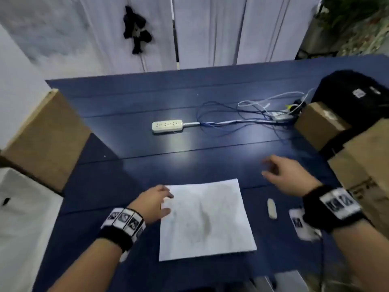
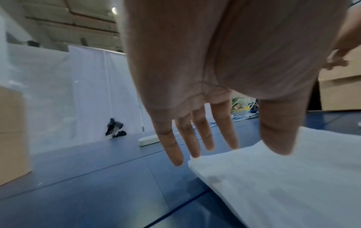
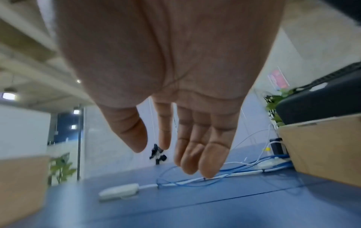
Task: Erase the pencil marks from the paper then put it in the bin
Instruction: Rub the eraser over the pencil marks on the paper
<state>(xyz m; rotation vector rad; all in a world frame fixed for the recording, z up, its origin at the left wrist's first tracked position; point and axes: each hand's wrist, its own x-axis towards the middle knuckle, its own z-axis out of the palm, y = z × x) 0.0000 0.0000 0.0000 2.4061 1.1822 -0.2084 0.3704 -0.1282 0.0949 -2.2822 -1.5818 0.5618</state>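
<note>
A white sheet of paper (image 1: pixel 207 220) with faint grey pencil smudges lies flat on the blue table (image 1: pixel 168 148), near the front edge. My left hand (image 1: pixel 154 202) is open, its fingertips at the paper's upper left corner; in the left wrist view the straight fingers (image 2: pixel 197 138) hover at the corner of the paper (image 2: pixel 283 185). A small white eraser (image 1: pixel 272 208) lies on the table right of the paper. My right hand (image 1: pixel 282 175) is open and empty above the table, beyond the eraser; its relaxed fingers (image 3: pixel 195 154) hold nothing.
A white power strip (image 1: pixel 167 126) with blue and white cables (image 1: pixel 242 121) lies mid-table. Cardboard boxes stand at the left (image 1: pixel 46 144) and right (image 1: pixel 366 165), with a black bag (image 1: pixel 353 98) behind. A white container (image 1: pixel 19 218) sits at the lower left.
</note>
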